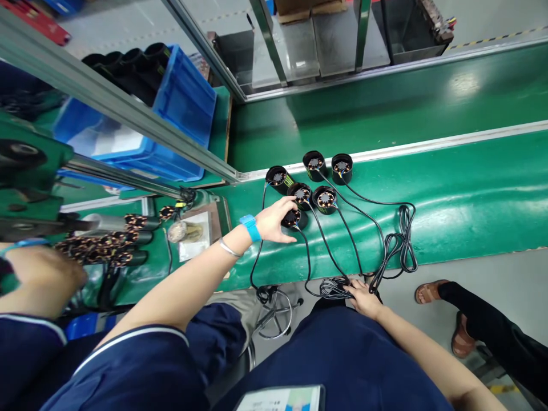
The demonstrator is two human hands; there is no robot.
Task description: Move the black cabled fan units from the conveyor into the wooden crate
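My left hand [276, 221], wearing a blue wristband, is curved round a black round motor housing [293, 219], thumb on the near side and fingers on the far side. Copper-coloured parts show in its open top, and a black cable runs from it toward me. Right beside it stand similar housings, such as one behind [301, 195] and one to the right [326, 200]. At the bench's near edge, my right hand [363, 298] is closed on a coiled bundle of black cable [334, 288]; its fingertips are partly hidden.
More cable coils [402, 240] lie on the green bench [462, 200] to the right. At left, a co-worker's blurred hand [43, 277] is near copper-wound parts [103, 245]. A blue crate [188, 108] stands behind a metal frame. Another person's feet [430, 291] show at right.
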